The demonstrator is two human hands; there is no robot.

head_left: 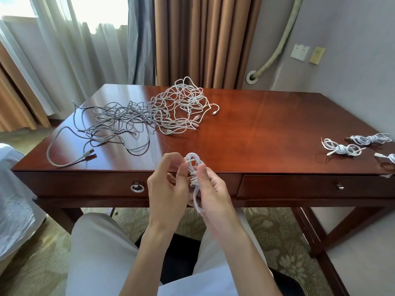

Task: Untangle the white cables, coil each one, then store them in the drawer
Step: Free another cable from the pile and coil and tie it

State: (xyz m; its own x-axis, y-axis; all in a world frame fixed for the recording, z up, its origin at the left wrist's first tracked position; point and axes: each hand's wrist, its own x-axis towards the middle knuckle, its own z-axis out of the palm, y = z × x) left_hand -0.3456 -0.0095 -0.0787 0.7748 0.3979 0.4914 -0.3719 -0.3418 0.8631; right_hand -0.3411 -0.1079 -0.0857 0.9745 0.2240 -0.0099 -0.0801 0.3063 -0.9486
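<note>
Both my hands hold a coiled white cable (193,165) in front of the desk's front edge. My right hand (210,189) grips the wrapped middle of the coil. My left hand (168,180) pinches the cable's end near the top loop. A big tangle of white cables (181,107) lies on the desk's far middle, merging on the left into grey cables (106,122). Coiled white cables (342,148) (372,139) lie at the desk's right edge, a third one (388,157) partly cut off. Two drawers sit shut: the left drawer (85,184) and the right drawer (310,186).
The wooden desk (267,129) stands against a wall with curtains behind. The left drawer has a ring pull (137,187), the right a small knob (339,186). A bed with white sheets (12,199) is at the left. My knees sit below the desk's edge.
</note>
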